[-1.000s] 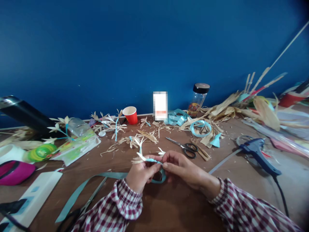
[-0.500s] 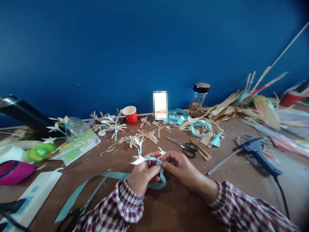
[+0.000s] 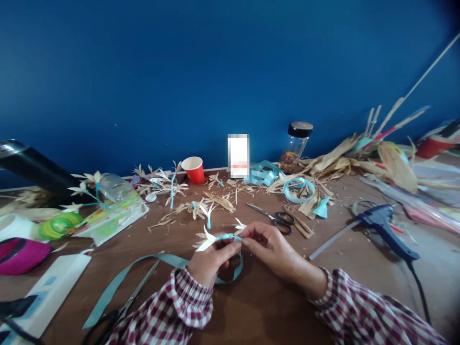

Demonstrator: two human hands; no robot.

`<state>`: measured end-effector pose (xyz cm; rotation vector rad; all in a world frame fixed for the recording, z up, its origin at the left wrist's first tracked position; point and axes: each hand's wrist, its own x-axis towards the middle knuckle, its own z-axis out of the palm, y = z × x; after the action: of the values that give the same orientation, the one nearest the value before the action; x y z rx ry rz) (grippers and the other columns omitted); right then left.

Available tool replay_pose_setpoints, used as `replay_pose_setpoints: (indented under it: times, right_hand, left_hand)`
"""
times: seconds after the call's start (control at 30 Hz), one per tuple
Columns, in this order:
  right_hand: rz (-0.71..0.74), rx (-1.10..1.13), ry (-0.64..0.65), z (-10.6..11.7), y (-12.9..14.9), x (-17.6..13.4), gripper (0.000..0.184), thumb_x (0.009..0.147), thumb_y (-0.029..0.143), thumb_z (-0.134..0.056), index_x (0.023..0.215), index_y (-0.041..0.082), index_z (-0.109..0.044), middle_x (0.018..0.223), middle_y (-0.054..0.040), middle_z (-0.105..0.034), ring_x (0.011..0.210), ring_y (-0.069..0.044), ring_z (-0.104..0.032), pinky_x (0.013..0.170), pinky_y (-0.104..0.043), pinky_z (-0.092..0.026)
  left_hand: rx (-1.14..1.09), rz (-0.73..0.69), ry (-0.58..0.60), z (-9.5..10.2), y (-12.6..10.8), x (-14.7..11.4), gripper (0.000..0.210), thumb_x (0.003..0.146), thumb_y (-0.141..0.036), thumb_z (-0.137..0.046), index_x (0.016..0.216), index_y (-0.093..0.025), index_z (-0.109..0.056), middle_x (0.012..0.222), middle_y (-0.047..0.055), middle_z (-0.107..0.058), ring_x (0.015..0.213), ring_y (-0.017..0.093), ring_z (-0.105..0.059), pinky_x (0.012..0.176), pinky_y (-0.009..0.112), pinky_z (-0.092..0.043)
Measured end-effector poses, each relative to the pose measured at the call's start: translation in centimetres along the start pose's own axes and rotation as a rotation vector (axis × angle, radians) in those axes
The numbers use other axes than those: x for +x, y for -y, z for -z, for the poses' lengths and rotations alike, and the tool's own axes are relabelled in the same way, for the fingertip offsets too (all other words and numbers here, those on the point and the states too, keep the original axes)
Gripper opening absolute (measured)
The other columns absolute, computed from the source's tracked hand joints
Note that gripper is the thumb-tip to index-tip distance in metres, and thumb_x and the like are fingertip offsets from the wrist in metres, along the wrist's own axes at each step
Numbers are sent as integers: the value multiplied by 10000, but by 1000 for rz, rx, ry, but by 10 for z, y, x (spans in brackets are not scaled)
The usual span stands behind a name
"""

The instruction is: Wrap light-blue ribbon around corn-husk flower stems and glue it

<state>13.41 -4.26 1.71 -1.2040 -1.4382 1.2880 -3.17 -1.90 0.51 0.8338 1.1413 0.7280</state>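
Note:
My left hand (image 3: 212, 262) is closed around a pale husk flower (image 3: 206, 240), its petals pointing left. The flower's short stem is wrapped in light blue ribbon and lies roughly level above the table. At the stem's right end, my right hand (image 3: 272, 248) pinches with thumb and fingertips, close against my left thumb; the fingers partly hide what they grip. The light blue ribbon (image 3: 172, 259) loops below the hands and trails left across the table. Just beyond my left hand stands a smaller husk flower (image 3: 207, 212) with a blue stem.
Black-handled scissors (image 3: 283, 223) lie beyond my right hand; a second pair (image 3: 142, 282) lies by my left sleeve. A blue glue gun (image 3: 386, 230) is at right. Husk scraps, ribbon coils (image 3: 266, 173), a red paper cup (image 3: 194, 170) and a jar (image 3: 296, 148) line the wall.
The ribbon between my hands has swung from a hanging twist into a wider loop under the left hand. My left hand and the flower have turned slightly; the right fingers now pinch at the stem's end.

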Motion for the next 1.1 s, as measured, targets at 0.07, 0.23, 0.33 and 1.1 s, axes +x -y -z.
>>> replay_pose_setpoints:
  times: [0.07,0.23,0.33,1.1]
  right_hand:
    - [-1,-16,10,0,1,0,168,825,300,-553,855,136,-575,746,-14,-585,661,-114,-508,584,-213,-400]
    - [16,-113,-31,0,4,-1,164,838,305,-533,847,146,-571,717,0,-568,630,-108,-483,557,-208,-377]
    - [33,-164,-79,1,4,-1,153,848,295,-516,840,151,-567,692,8,-555,613,-105,-469,548,-208,-365]
    - [77,-227,-37,-2,3,-2,106,847,251,-516,817,159,-559,728,-5,-600,659,-120,-524,593,-217,-397]
  left_hand:
    - [62,-77,13,2,3,1,325,572,-389,-766,745,-149,-632,540,-62,-506,427,28,-376,391,155,-255]
    - [11,-40,63,-1,2,-1,278,606,-344,-746,791,-164,-642,592,-54,-541,428,26,-400,380,135,-301]
    - [-82,12,96,-7,-6,-5,279,570,-281,-763,796,-161,-653,638,-39,-573,473,27,-444,383,101,-334]
    - [-25,-23,-34,-10,3,-2,190,628,-268,-713,729,-147,-607,534,-46,-571,478,68,-503,455,164,-395]
